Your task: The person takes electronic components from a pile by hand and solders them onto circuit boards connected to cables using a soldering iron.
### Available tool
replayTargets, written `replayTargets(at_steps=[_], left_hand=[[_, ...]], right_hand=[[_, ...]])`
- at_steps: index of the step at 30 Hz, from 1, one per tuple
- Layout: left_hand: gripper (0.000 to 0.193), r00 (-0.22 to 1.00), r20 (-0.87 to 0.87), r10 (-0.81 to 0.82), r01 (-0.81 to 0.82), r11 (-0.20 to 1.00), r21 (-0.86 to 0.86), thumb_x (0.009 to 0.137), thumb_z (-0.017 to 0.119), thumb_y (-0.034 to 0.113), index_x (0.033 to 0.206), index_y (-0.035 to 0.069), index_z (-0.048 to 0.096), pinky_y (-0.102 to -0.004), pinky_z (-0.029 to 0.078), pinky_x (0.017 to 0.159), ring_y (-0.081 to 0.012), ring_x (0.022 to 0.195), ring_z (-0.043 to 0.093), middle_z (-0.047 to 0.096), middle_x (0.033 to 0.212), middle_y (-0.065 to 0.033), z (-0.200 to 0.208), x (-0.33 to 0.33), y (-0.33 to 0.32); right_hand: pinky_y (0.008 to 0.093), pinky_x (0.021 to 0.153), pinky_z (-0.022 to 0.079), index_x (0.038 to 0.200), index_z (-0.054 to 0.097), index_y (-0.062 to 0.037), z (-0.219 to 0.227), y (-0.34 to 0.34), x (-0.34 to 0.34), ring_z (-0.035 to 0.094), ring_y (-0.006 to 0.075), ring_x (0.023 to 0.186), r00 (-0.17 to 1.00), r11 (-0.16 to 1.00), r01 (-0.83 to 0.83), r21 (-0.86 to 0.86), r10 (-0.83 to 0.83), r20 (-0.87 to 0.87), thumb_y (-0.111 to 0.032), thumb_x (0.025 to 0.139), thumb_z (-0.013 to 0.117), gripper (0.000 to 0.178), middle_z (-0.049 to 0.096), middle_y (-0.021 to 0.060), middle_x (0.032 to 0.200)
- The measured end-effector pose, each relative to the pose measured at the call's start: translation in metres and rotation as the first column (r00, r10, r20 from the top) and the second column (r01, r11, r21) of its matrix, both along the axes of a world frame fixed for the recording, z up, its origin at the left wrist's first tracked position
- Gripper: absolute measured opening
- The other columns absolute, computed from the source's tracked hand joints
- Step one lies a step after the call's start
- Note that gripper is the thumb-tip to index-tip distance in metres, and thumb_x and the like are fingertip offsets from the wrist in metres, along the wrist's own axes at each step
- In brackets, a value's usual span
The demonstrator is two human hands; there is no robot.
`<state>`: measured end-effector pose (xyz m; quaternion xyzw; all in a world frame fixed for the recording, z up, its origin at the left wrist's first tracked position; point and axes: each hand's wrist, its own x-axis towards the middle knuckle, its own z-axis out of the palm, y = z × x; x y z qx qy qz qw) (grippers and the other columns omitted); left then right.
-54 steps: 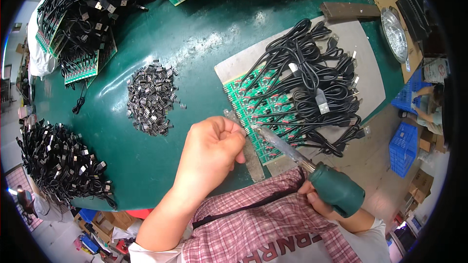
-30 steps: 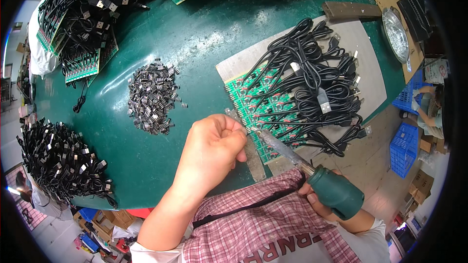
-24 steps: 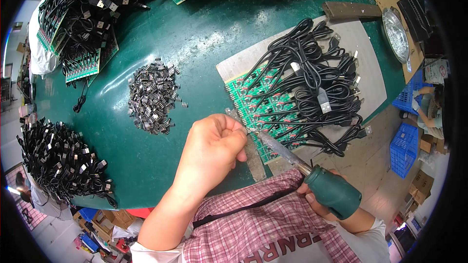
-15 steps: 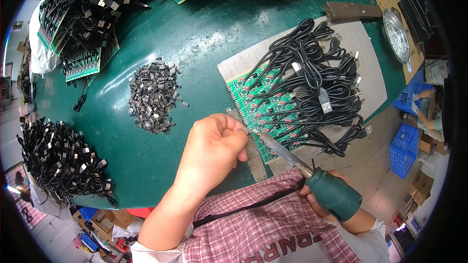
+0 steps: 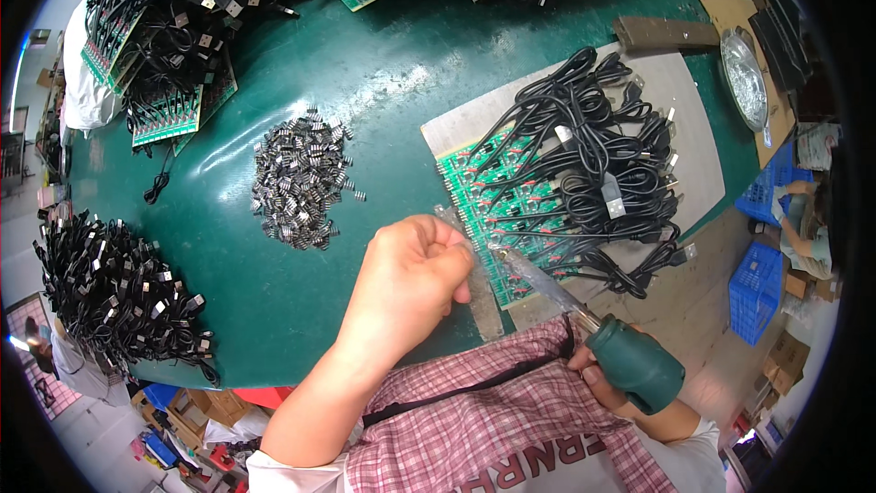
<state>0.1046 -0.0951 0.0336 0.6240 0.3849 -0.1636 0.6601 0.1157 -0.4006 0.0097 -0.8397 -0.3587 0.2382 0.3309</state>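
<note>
A green circuit board panel (image 5: 505, 205) lies on a grey sheet, with black USB cables (image 5: 593, 146) joined to it and bundled toward its right. My right hand (image 5: 598, 379) grips the green handle of a soldering iron (image 5: 546, 285). The iron's tip points up and left, over the panel near its left edge. My left hand (image 5: 415, 274) is pinched closed at that same edge, just left of the tip. Whatever its fingers hold is hidden or too small to make out. Left of this hand is a pile of small metal-and-black connectors (image 5: 306, 183).
Heaps of black USB cables (image 5: 123, 297) lie at the left, with more cabled boards (image 5: 169, 119) at the far left. A brown bar (image 5: 666, 34) and a silvery dish (image 5: 744, 80) are at the far right. Beyond the table stand blue crates (image 5: 756, 292); another person (image 5: 803, 228) is near them.
The whole view has shifted slightly, so table, board and hands all appear a little farther right. Both hands and the iron keep nearly the same place against the board.
</note>
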Motion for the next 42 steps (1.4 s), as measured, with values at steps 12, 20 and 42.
replayTargets(at_steps=[12, 20, 42], left_hand=[[0.01, 0.945, 0.32, -0.061, -0.163, 0.762, 0.627, 0.09, 0.058, 0.002, 0.098, 0.0, 0.064, -0.023, 0.044, 0.055, -0.0081, 0.064, 0.057, 0.062, 0.075, -0.0038, -0.004, -0.028, 0.024], [0.022, 0.767, -0.114, -0.631, 0.086, -0.076, 0.993, 0.068, 0.068, -0.001, 0.089, 0.003, 0.064, -0.0349, 0.049, 0.061, -0.024, 0.075, 0.056, 0.058, 0.084, -0.0075, -0.006, -0.025, 0.056], [0.008, 0.885, 0.459, 0.076, -0.096, 0.995, 0.021, 0.087, 0.065, 0.0, 0.095, -0.001, 0.065, -0.0207, 0.044, 0.061, -0.0046, 0.069, 0.053, 0.061, 0.08, -0.0017, 0.01, -0.048, -0.051]], right_hand=[[0.0294, 0.063, 0.053, 0.08, 0.068, -0.0075, 0.021, 0.025, 0.008, 0.065, 0.0194, 0.065, 0.847, 0.939, 0.338, 0.063, -0.274, -0.455, -0.009, 0.076, 0.067, 0.004, 0.069, 0.0021, 0.075], [0.0297, 0.067, 0.052, 0.092, 0.066, -0.0059, 0.025, 0.036, 0.009, 0.067, 0.0189, 0.068, 0.834, 0.915, 0.381, 0.13, -0.28, -0.476, -0.007, 0.076, 0.068, 0.016, 0.071, 0.0024, 0.078], [0.0281, 0.058, 0.048, 0.093, 0.062, -0.0027, 0.025, 0.112, 0.019, 0.059, 0.0146, 0.066, 0.786, 0.806, 0.477, 0.351, -0.213, -0.58, -0.004, 0.082, 0.069, 0.013, 0.063, 0.0045, 0.08]])
